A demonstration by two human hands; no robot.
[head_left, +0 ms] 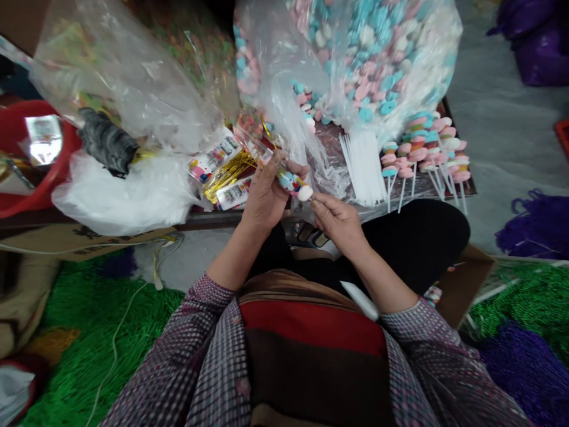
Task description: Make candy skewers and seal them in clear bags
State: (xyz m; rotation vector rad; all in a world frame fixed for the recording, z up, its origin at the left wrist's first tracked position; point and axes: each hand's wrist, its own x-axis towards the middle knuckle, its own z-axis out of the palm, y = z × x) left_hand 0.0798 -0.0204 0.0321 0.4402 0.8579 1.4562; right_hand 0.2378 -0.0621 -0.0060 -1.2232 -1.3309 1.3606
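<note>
My left hand [265, 193] is closed round a candy skewer in a clear printed sleeve [260, 148], with pink, blue and white candy pieces [296, 184] showing at its lower end. My right hand [338, 220] pinches at the white end piece of that skewer, fingers pressed together. Both hands hover above my lap, just in front of a low tray [466, 188].
A big clear bag of pink, blue and white candies [377, 59] lies behind the hands. White sticks [362, 169] and finished candy skewers [422, 151] rest on the tray. Gold twist ties and printed wrappers [224, 172] sit left, by more plastic bags [128, 83] and a red basin [26, 166].
</note>
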